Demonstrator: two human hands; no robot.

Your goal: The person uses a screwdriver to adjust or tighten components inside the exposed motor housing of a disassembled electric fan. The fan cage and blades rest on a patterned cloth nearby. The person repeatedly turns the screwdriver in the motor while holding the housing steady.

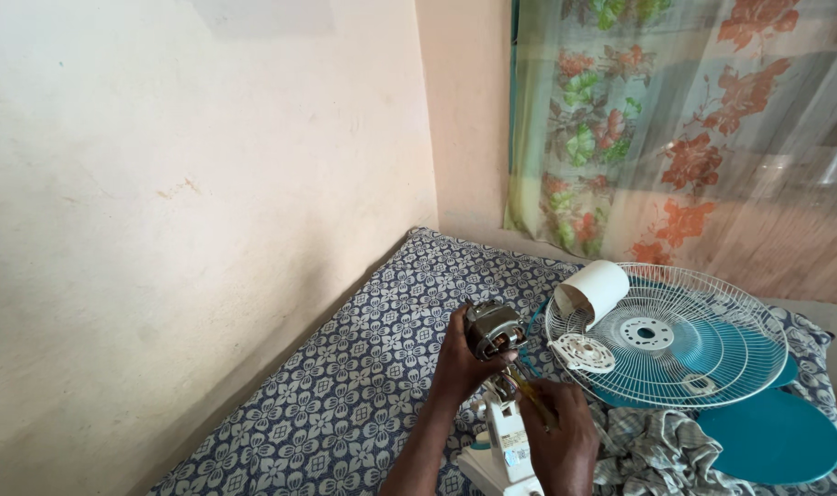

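On the patterned blue-and-white mattress (345, 386), the left hand (460, 367) closed around the lower side of the bare fan motor (492, 329), which stood just above its fingers atop the white fan neck (506, 441). Just right of it, the right hand (561, 436) gripped a yellow-handled screwdriver (529, 390) angled up toward the motor's underside. Farther right lay a white motor cover (593, 289), a white wire fan guard (667, 335), a checked cloth (657, 450) and teal blades (772, 436).

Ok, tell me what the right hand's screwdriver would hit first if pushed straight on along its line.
Held in the right hand, the screwdriver points up-left at the fan motor gripped by the left hand. It would probably meet the motor's underside first, though depth is unclear.
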